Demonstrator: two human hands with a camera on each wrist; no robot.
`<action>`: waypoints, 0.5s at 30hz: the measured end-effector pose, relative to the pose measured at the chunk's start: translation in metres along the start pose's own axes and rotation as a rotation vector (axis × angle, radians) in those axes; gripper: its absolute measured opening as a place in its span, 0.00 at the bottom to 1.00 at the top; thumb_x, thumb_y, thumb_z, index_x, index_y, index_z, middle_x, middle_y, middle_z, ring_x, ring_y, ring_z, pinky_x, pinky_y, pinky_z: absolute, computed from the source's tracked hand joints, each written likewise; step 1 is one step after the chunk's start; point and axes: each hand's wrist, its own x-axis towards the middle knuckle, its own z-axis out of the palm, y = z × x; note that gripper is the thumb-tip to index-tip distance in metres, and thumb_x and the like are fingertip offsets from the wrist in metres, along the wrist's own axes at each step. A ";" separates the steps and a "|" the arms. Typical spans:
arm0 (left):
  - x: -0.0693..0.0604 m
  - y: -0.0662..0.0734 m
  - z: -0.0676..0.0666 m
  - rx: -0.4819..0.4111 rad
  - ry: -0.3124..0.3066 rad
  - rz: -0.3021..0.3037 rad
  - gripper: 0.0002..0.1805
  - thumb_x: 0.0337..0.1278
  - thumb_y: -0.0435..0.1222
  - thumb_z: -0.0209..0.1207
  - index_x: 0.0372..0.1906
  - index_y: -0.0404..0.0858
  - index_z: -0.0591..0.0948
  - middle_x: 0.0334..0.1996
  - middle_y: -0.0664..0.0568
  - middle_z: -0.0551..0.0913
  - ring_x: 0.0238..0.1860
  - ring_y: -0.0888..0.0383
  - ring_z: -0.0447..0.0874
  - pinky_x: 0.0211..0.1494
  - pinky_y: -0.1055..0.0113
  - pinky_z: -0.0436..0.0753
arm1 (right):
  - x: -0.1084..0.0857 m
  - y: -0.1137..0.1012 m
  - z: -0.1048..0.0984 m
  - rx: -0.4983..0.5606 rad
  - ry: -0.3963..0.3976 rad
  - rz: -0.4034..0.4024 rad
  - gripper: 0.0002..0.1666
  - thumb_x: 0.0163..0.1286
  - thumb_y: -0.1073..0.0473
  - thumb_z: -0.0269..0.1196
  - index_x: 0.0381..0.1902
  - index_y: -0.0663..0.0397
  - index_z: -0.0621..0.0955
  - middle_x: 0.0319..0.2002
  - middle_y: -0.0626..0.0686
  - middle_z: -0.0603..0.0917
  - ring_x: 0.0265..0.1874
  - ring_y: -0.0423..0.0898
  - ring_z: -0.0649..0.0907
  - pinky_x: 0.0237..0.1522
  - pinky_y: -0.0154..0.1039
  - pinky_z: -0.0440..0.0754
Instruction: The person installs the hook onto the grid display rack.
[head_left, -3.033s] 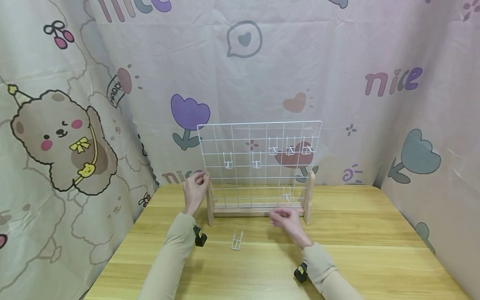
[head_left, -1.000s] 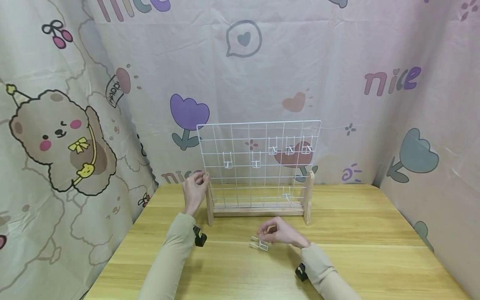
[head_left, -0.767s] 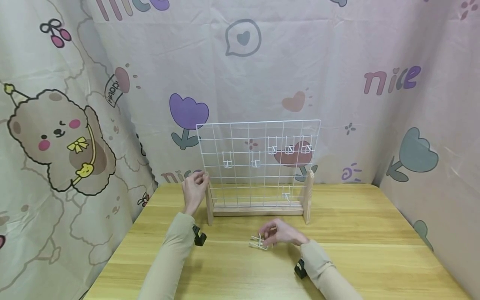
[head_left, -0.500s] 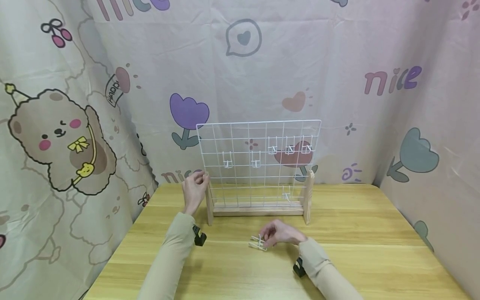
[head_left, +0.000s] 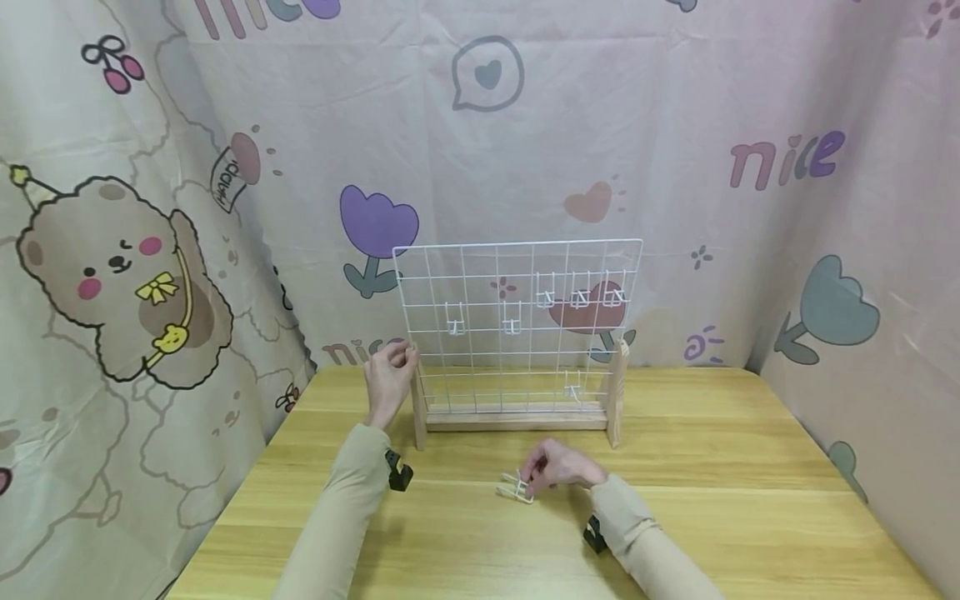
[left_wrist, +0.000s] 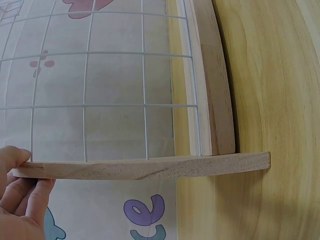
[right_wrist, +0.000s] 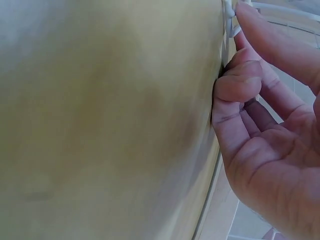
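A white wire grid rack (head_left: 513, 353) stands upright between two wooden side posts, with several white wire hooks hung on it. At the left post (left_wrist: 140, 168), my left hand (head_left: 390, 379) pinches the upper end between thumb and fingers. On the table before the rack, my right hand (head_left: 558, 464) pinches one end of a loose white wire hook (head_left: 510, 490), whose two prongs point left. In the right wrist view only a bit of that hook (right_wrist: 230, 15) shows at the thumb and index fingertips; the other fingers are curled in.
The rack's right post (head_left: 617, 396) and wooden crossbar (head_left: 517, 422) rest on the wood-grain table (head_left: 720, 500). Printed curtains (head_left: 480, 183) hang behind and at both sides. One hung hook (head_left: 573, 387) sits low on the grid's right; the others hang higher.
Three seconds ago the loose hook lay further left, prongs toward the rack, with my right hand apart from it. It has since shifted right and turned, now in that hand's pinch. My left hand stays put.
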 end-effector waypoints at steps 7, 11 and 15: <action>0.000 0.000 0.001 -0.009 -0.006 -0.001 0.17 0.66 0.35 0.62 0.54 0.29 0.84 0.47 0.35 0.88 0.49 0.43 0.90 0.50 0.50 0.87 | 0.001 0.002 0.001 -0.023 0.007 -0.004 0.07 0.52 0.73 0.72 0.31 0.68 0.86 0.22 0.47 0.81 0.17 0.36 0.71 0.19 0.27 0.68; 0.000 0.000 0.001 -0.005 -0.001 0.004 0.17 0.67 0.35 0.61 0.55 0.29 0.84 0.47 0.35 0.88 0.48 0.43 0.90 0.49 0.52 0.88 | 0.001 0.003 0.001 -0.015 0.001 -0.012 0.07 0.52 0.73 0.72 0.31 0.68 0.85 0.21 0.46 0.80 0.17 0.36 0.71 0.19 0.27 0.68; 0.000 0.000 0.000 -0.003 -0.001 0.007 0.16 0.67 0.35 0.61 0.54 0.29 0.84 0.46 0.35 0.88 0.48 0.43 0.90 0.49 0.51 0.88 | 0.001 0.002 0.000 -0.012 -0.007 -0.019 0.07 0.53 0.73 0.72 0.31 0.69 0.85 0.21 0.47 0.81 0.17 0.36 0.71 0.19 0.27 0.68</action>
